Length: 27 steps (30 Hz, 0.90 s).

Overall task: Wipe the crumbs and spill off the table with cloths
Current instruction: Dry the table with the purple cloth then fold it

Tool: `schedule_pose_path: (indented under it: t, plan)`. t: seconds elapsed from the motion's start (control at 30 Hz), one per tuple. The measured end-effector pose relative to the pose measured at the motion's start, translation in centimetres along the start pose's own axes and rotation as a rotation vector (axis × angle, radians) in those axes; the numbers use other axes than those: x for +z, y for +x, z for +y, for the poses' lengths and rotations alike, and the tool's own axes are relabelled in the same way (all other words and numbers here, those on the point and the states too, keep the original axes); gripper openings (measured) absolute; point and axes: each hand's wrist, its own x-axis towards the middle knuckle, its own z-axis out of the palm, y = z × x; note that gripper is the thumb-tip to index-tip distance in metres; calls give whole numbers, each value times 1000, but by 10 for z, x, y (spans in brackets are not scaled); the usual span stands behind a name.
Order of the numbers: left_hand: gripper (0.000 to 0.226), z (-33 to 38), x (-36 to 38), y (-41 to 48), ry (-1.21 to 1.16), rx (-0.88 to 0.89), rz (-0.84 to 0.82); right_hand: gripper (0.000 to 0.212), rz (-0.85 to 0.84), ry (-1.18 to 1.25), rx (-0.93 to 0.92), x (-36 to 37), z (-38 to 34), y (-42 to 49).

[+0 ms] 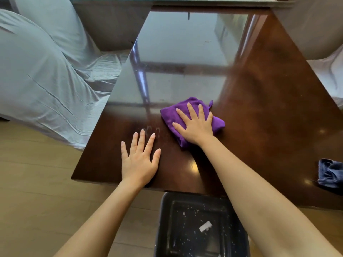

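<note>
Your right hand is spread flat, palm down, on the folded purple cloth at mid-frame, pressing rather than pinching, so judged as a wipe stroke with load spread across the fold. The cloth sits on the dark glossy desk, just right of a faint whitish smear with specks that lies beyond your left fingertips; that looks like the remaining residue, though glare makes it hard to tell spill from reflection. Your left hand is open, fingers splayed, flat on the desk near its lower-left edge and holding nothing; probably a brace while you lean in. A dark bin sits at the bottom centre, tucked right under the desk's near edge, likely so debris can be swept straight off the edge into it. Inside: scattered white crumbs and one larger white scrap (material unclear). A second cloth, blue, lies crumpled at the right edge of the frame on the desk, well apart from both hands, unused at present; likely kept for the wet part or a dry pass. Upper half of the desk reads clean but reflections mask it, so no verdict there. Sheet-covered furniture fills the upper left, clear of the work. Next stroke, in my view: pull the purple cloth left over the smear, then toward the bin edge.
</note>
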Motion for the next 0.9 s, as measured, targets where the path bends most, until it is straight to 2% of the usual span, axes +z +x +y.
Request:
schedule_pose_path:
  t: [0.13,0.37,0.5,0.63,0.9]
  plan:
    - [59,0,1,-1,-6,6,-12,61,-13,-20,-77,1,-12,-2]
    - [58,0,-5,0,-25,8,-59,59,26,32,-176,1,-6,-93]
    - [57,0,-5,0,-34,7,-52,58,81,66,-148,10,0,-162]
    - [57,-2,-3,0,-30,-4,-40,64,121,-48,-135,27,12,-214]
    - [56,1,-8,1,-9,-7,-67,72,196,-134,-54,25,61,-242]
